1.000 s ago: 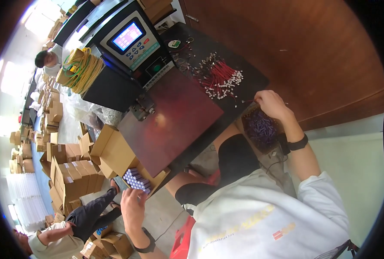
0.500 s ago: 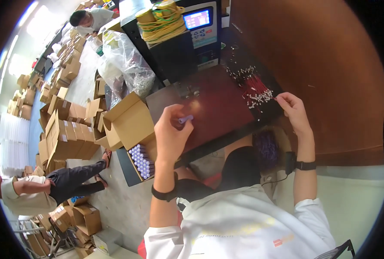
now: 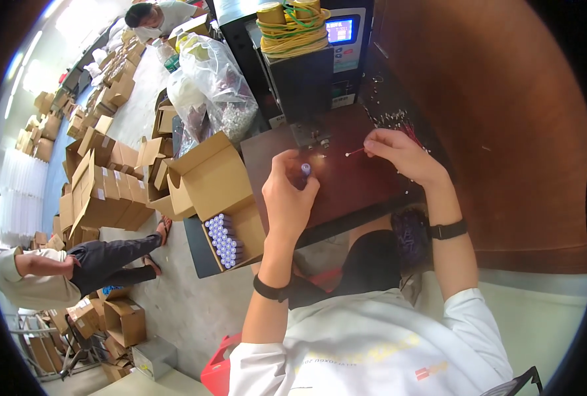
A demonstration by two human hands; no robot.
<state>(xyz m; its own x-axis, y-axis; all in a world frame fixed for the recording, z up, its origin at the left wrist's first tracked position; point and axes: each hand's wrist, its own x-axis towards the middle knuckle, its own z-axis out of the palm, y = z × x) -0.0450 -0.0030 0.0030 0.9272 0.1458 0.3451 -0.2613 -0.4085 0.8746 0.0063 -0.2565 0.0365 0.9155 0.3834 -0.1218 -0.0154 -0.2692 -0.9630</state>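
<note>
My left hand (image 3: 287, 191) is raised over the dark red work plate (image 3: 366, 185), pinching a small lilac cylindrical cell (image 3: 305, 169) upright between its fingertips. My right hand (image 3: 399, 153) is further right on the plate and holds a thin wire piece (image 3: 355, 152) with a pale tip that points left toward the cell. A small metal fixture (image 3: 316, 136) sits at the plate's far edge, just beyond both hands. An open cardboard box (image 3: 222, 198) to my left holds rows of the same lilac cells (image 3: 223, 240).
A dark machine (image 3: 313, 72) with a lit screen and yellow-green wire spools stands behind the plate. Loose red wires (image 3: 399, 122) lie at right. A clear plastic bag (image 3: 214, 86), many stacked cartons (image 3: 102, 178) and two other people are at left.
My left hand has come closer to the fixture with the cell. My right hand has moved left onto the plate and now holds a wire piece. The view has tilted.
</note>
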